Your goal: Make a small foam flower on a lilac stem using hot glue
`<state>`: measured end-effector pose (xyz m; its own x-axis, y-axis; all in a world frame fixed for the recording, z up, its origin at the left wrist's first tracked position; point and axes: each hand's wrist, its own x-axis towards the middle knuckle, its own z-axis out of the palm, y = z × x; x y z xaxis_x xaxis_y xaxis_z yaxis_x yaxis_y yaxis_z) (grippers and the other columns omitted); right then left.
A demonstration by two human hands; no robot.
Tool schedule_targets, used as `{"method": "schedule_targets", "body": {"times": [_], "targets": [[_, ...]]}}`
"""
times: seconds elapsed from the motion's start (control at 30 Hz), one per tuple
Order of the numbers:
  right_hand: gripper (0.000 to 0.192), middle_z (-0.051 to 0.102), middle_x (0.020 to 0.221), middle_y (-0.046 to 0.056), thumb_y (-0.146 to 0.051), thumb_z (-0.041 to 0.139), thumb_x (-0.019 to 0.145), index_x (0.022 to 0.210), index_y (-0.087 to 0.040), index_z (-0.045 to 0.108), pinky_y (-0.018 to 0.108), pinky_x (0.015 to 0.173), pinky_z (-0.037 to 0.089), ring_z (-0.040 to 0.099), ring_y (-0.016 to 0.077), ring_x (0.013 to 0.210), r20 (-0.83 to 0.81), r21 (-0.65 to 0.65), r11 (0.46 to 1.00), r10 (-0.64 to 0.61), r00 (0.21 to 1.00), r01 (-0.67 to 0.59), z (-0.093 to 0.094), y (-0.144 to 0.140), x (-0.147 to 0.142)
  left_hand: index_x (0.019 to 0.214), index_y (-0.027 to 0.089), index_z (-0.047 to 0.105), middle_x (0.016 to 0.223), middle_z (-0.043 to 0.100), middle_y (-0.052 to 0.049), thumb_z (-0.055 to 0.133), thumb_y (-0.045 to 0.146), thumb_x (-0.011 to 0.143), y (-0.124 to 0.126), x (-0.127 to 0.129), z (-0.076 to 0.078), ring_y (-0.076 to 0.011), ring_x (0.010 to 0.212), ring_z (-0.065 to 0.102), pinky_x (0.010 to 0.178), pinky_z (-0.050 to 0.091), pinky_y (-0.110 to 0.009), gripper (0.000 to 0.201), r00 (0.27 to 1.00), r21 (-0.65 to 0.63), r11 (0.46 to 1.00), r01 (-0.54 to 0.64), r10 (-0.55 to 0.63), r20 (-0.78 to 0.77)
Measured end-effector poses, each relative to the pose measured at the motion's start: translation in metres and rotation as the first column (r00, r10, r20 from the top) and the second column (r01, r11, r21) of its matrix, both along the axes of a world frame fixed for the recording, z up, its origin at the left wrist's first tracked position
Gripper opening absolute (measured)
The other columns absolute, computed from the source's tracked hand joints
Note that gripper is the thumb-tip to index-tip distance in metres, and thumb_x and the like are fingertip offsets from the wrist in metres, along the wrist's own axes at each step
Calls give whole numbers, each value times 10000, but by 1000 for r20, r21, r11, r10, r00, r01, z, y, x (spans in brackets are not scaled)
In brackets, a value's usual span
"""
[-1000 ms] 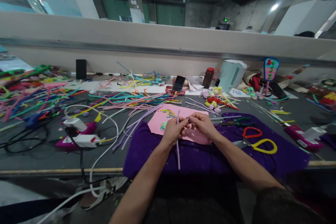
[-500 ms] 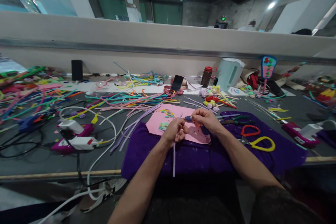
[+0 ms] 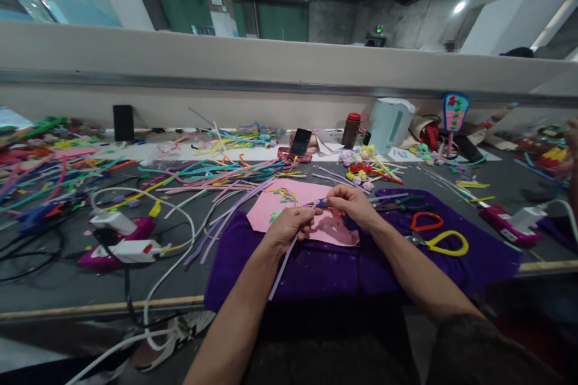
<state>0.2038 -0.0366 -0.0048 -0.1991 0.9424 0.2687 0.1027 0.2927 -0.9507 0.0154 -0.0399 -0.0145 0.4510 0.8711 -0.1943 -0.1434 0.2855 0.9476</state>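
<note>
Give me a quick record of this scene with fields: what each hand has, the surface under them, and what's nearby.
Left hand: left hand grips a long lilac fuzzy pipe cleaner, which slants down towards the person.
Right hand: right hand pinches the stem's upper end, with a small blue tool tip between the fingers.
Under the hands: pink paper sheet lying on a purple cloth mat.
To the right: yellow-handled scissors and a red-handled pair, on the mat.
To the left: white power adapters with white cable; a spread of coloured pipe cleaners.
</note>
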Motion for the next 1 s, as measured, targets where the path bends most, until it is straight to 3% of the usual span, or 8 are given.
{"method": "schedule_targets", "body": {"times": [0.3,0.57,0.73,1.0], "targets": [[163,534,556,-38,-313,575,710,747,-154,582,182,431,371,456,65,449,46,53,999,-12,999,10,1,-1,3,725,120,554,553,603,-28,650,341,653,1,-1,-4,-81,381,514,306,322,-144,251,999,37,999,-3,5,-49],[144,572,654,-2,-296,579,725,739,-165,636,207,497,402,495,91,545,228,174,983,14,974,-55,4,-1,8,711,118,585,427,533,20,591,300,665,-2,1,2,-48,265,401,279,248,-147,188,981,45,997,55,-46,-187],[126,585,703,4,-256,558,754,765,-170,650,212,539,404,515,99,586,351,262,957,23,936,-121,6,-1,10,713,124,591,406,509,35,564,299,662,-4,2,4,-39,249,357,277,193,-153,184,953,89,995,35,-6,-303],[121,603,735,23,-222,545,785,795,-157,647,208,616,405,546,109,663,503,381,893,17,864,-239,5,1,13,698,119,584,400,493,43,550,334,680,-2,4,-2,-42,260,351,298,190,-167,218,932,147,986,72,-14,-361]]}}
